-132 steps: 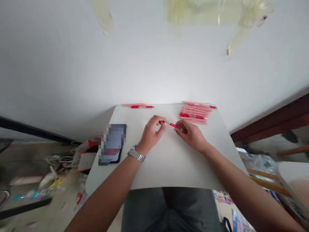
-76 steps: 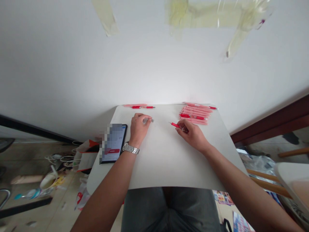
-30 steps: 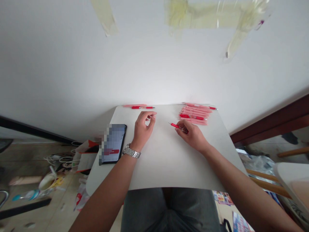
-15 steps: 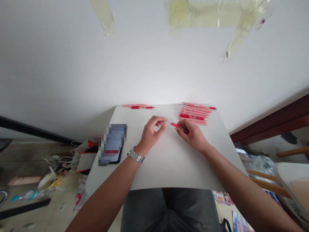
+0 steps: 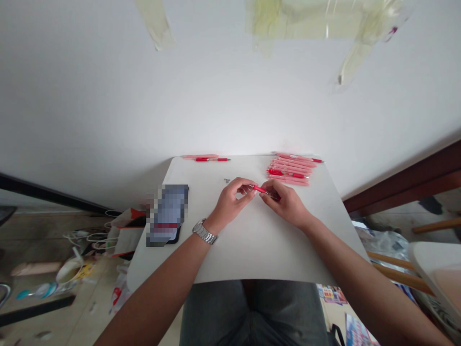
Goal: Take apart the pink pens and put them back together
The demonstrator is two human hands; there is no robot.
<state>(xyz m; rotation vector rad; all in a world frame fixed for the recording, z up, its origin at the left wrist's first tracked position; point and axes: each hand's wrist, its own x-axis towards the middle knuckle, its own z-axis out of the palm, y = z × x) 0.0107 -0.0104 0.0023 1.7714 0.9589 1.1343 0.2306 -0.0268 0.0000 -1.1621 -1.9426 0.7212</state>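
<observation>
The right hand (image 5: pixel 284 202) is holding a red pen (image 5: pixel 260 189); the left hand (image 5: pixel 232 199) is pinching one end, probably needing careful lining-up.

The white table (image 5: pixel 248 250) stands against a pale wall (image 5: pixel 223 96) at its far edge, and the light is strongest just above that edge; yellowish tape (image 5: pixel 309 21) marks the wall higher up. Past the left edge lie beige floor (image 5: pixel 86 315) and a black bar (image 5: pixel 54 193); past the right edge, a dark red beam (image 5: pixel 406 187) and wooden slats (image 5: pixel 403 276).
</observation>
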